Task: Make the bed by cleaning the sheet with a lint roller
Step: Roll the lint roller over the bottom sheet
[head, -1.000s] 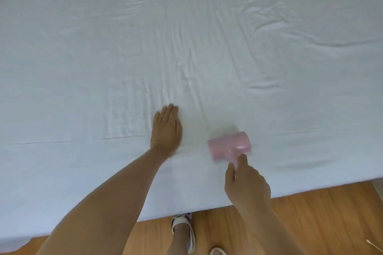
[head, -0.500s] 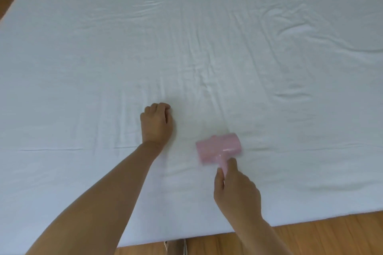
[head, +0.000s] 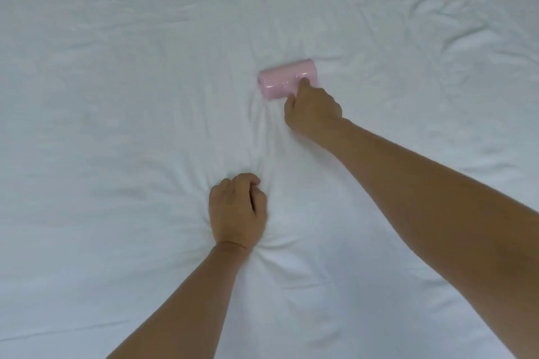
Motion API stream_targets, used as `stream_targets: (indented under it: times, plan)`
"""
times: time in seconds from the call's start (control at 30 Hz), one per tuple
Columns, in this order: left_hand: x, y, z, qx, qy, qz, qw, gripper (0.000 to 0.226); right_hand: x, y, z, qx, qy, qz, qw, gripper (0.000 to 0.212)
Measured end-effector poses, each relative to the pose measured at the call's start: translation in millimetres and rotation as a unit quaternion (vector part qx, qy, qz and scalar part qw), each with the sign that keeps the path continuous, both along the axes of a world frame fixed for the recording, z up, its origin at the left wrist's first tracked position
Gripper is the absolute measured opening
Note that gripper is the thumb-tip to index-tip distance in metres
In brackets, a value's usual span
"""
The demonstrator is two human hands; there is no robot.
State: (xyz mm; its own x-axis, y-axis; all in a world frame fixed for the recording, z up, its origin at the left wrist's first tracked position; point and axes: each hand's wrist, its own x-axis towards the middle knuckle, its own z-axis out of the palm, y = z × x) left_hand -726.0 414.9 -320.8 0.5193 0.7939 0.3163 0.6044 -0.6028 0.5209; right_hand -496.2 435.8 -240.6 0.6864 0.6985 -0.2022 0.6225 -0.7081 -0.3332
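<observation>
A white sheet (head: 116, 96) fills the whole view. A pink lint roller (head: 280, 80) lies with its drum on the sheet, above the middle of the view. My right hand (head: 313, 109) grips its handle from the near side, with the forefinger stretched onto the drum; the handle is hidden under the hand. My left hand (head: 236, 213) is curled into a fist and presses down on the sheet nearer to me. Creases fan out around the fist.
Wrinkles run across the sheet between the two hands, and larger folds lie at the upper right (head: 437, 11). No edge of the bed or floor is in view.
My right hand has pushed the roller away from me, further up the sheet. My left hand went from flat to a fist. The view moved forward, so the bed's edge and floor dropped out of sight.
</observation>
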Motion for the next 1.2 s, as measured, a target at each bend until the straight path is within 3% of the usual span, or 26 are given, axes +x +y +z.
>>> stream_targets:
  times: [0.23,0.47,0.6,0.9,1.0,1.1,1.2]
  plan:
    - [1.6,5.0,-7.5,-0.04,0.021,-0.02,0.999,0.024,38.2,84.7,-4.5,-0.011,-0.001,0.002,1.0,0.054]
    - [0.6,4.5,-7.9,-0.053,0.02,-0.027,0.998,0.025,20.7,63.5,0.8,-0.004,0.01,-0.018,1.0,0.051]
    - [-1.6,1.2,0.2,-0.049,0.003,-0.025,0.998,0.025,-32.1,-8.9,4.2,0.0,0.021,-0.056,0.998,0.045]
    - [-26.9,-31.8,12.1,-0.082,-0.006,0.004,0.997,0.019,-207.2,-268.3,9.4,-0.009,0.039,-0.072,0.997,0.037]
    - [-53.3,-70.7,18.6,-0.079,0.036,-0.013,0.996,0.025,-251.8,-342.5,13.9,-0.013,0.059,-0.07,0.996,0.037]
    - [-86.1,-112.6,14.7,-0.003,0.102,-0.027,0.994,0.032,-285.3,-400.5,18.2,-0.019,0.068,-0.054,0.996,0.033]
    - [-103.4,-132.4,11.7,0.013,0.104,-0.04,0.994,0.032,-303.2,-442.0,22.2,-0.016,0.073,-0.042,0.996,0.031]
